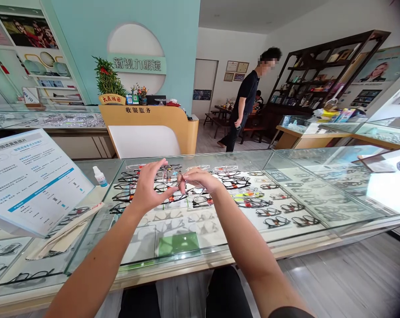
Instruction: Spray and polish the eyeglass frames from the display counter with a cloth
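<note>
Both my hands are raised over a glass display counter (219,159) full of eyeglass frames. Between them I hold a pair of thin clear-rimmed glasses (169,175). My left hand (150,185) grips one side of the glasses with thumb and curled fingers. My right hand (200,179) pinches the other side, fingers pressed together. Rows of dark and coloured frames (246,194) lie on the white shelf under the glass below my hands.
A slanted printed sign (30,181) stands at my left, with a small dropper bottle (100,176) and a beige cloth (63,234) beside it. A person in black (244,104) stands beyond the counter near a wooden cashier desk (153,121). More glass cases run right.
</note>
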A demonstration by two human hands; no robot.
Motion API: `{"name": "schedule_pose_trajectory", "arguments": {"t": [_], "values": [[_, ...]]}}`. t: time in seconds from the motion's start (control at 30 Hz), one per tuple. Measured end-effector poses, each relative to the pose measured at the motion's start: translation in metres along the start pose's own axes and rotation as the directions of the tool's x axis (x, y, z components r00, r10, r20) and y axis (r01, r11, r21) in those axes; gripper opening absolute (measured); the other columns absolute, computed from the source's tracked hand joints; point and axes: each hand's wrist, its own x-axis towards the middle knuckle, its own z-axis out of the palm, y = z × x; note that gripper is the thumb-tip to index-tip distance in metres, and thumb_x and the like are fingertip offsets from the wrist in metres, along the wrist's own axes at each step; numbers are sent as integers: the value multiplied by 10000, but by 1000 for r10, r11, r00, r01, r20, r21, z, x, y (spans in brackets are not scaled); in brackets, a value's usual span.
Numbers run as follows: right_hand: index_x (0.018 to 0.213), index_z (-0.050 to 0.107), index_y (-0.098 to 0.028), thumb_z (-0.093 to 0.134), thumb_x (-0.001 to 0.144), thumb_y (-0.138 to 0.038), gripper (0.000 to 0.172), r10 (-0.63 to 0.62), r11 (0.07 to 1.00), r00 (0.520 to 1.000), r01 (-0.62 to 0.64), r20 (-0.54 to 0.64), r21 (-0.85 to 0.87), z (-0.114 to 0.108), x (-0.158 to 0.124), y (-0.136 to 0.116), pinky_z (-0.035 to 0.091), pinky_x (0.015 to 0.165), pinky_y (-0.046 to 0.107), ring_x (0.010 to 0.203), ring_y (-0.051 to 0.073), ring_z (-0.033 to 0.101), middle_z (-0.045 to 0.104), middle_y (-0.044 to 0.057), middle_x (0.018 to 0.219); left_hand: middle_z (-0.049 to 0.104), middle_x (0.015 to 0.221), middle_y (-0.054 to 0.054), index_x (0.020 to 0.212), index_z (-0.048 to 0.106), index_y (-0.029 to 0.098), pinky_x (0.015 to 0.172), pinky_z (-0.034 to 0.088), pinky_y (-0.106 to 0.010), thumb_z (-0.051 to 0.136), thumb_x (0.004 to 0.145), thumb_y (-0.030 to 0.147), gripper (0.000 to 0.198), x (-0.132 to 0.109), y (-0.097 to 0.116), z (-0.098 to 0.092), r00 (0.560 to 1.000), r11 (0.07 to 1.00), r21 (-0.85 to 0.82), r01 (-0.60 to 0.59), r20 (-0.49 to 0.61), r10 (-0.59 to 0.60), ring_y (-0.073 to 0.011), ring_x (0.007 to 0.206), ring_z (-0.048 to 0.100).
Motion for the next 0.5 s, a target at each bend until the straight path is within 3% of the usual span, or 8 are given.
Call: {"name": "schedule_pose_trajectory", "arguments": {"t": [0.23,0.33,0.4,0.5], "values": [[779,882,-193,755,938,-660,510,12,1000,999,-11,36,-27,-2,-2,2,543,871,405,790,233,704,823,76,789,819,1311,-142,1401,692,249,1107,559,-496,845,901,674,674,-1,-2,0,999,999,-15,41,-26,-42,-341,1208,760],[740,851,-203,753,934,-676,521,-34,998,990,25,-136,-66,-4,0,4,539,850,406,756,226,690,804,65,758,820,1313,-148,1380,706,242,1111,564,-492,842,897,704,682,-1,-1,-1,997,999,4,44,-58,-44,-343,1216,765],[691,806,-212,694,966,-699,570,-143,985,914,93,-380,-147,-4,2,6,531,837,402,763,224,677,769,62,729,816,1312,-150,1380,700,235,1123,563,-492,858,891,693,688,-1,-1,-2,991,998,35,45,-126,-40,-345,1231,762],[870,810,-224,603,1015,-687,527,-386,918,651,201,-653,-342,0,3,8,537,884,411,882,241,695,784,73,873,801,1290,-150,1371,681,223,1119,567,-495,872,884,683,697,0,-1,-4,963,993,68,100,-258,-79,-345,1236,751]]}}
